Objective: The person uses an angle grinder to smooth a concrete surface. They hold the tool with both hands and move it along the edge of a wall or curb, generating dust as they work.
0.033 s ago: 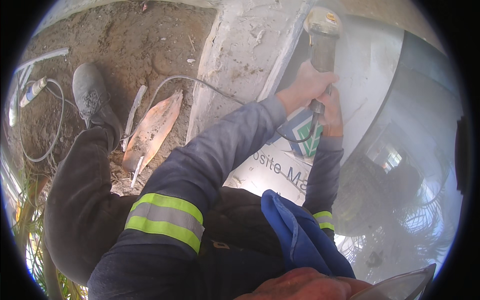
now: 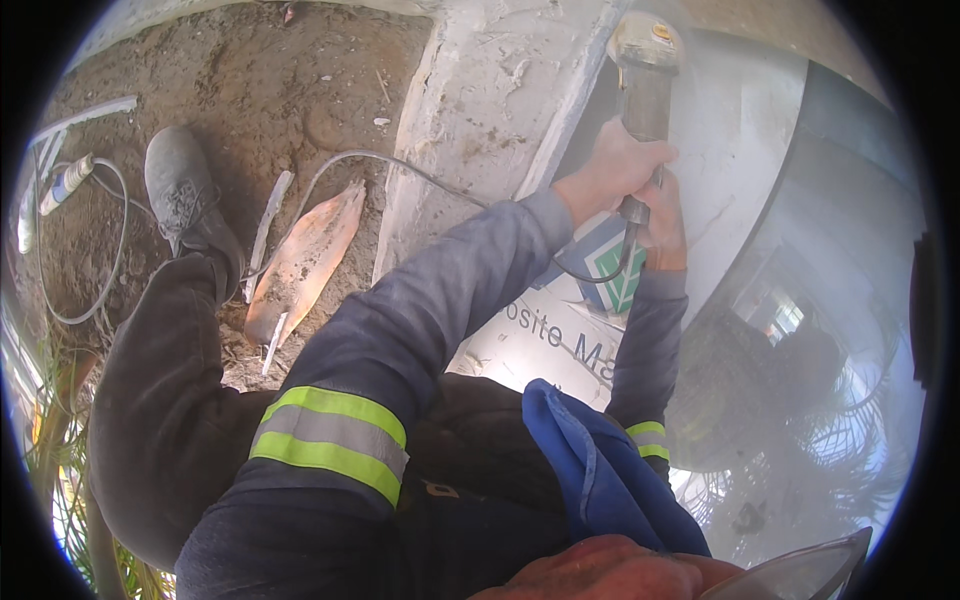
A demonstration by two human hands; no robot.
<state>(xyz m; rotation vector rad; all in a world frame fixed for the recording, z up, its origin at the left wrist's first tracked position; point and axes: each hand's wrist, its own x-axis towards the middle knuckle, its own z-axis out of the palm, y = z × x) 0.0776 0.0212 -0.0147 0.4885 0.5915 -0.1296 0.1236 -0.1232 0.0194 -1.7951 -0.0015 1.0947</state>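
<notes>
A dusty angle grinder [image 2: 646, 104] points away from me, its head at the far end against the pale wall base. My left hand [image 2: 617, 170] is closed around the middle of its body. Just behind, my right hand [image 2: 662, 222] wraps the rear end, where the grey power cord [image 2: 420, 176] comes out. The disc is hidden from this view. Haze hangs around the grinder's head. Below my hands lies a white printed sheet or bag [image 2: 540, 345] with a blue and green emblem.
A concrete ledge [image 2: 470, 110] runs left of the grinder. Beyond it, bare soil [image 2: 300, 80] holds a curved orange-brown piece [image 2: 305, 262], white strips and a cord connector [image 2: 68, 185]. My shoe [image 2: 183, 190] rests there. A glossy reflective panel [image 2: 800, 330] stands on the right.
</notes>
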